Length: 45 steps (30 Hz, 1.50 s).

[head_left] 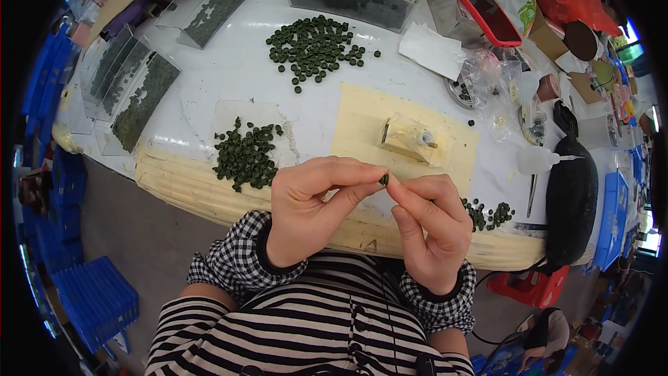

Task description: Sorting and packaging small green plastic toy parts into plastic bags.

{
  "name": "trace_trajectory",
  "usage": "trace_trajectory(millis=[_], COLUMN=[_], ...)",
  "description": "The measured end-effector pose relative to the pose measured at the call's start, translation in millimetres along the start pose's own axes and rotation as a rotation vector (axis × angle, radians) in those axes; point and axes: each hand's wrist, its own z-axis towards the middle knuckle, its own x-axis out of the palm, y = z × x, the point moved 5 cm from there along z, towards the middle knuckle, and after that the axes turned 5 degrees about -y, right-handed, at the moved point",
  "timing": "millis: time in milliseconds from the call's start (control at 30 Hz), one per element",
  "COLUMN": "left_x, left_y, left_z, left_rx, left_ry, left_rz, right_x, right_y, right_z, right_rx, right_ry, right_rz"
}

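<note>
Pinching a small dark-green piece (384,179) in the closed grip of our left hand (305,203), we touch it with our right hand (438,228), whose closure we cannot tell. Beyond, the tabletop (313,122) carries a cream block (410,141) and, farther, a loose green pile (313,49).

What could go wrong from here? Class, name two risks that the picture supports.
The tiny dark green piece sits at the fingertips where the left hand meets the right hand; so slight a grip could let it slip. The loose green pile lies close beside the left hand, so a bump might scatter it.
</note>
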Motion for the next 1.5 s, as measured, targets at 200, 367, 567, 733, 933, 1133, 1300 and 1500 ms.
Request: trace_trajectory(millis=[200,367,567,733,933,1133,1300,1500], left_x=[0,0,0,-1,-1,0,-6,-3], left_y=[3,4,4,3,1,-4,-23,-15], left_z=[-1,-1,-1,0,0,3,5,1], left_rx=[-0.072,-0.071,-0.065,-0.041,-0.019,0.004,0.264,0.327], left_ry=[-0.004,0.003,-0.003,0.001,-0.002,0.033,0.254,0.357], left_rz=[-0.102,-0.107,-0.114,-0.080,-0.046,0.078,0.753,0.933], right_x=[0,-1,0,1,1,-2,-26,-36], right_y=[1,0,1,1,0,0,-7,-8], right_z=[0,0,0,0,1,0,-7,-12], right_rx=[-0.003,-0.017,-0.015,-0.036,-0.050,-0.012,0.116,0.087], right_ry=[-0.014,-0.013,-0.008,-0.011,-0.002,-0.019,-0.202,-0.238], right_rz=[-0.001,-0.009,-0.011,-0.019,-0.026,-0.048,-0.084,-0.124])
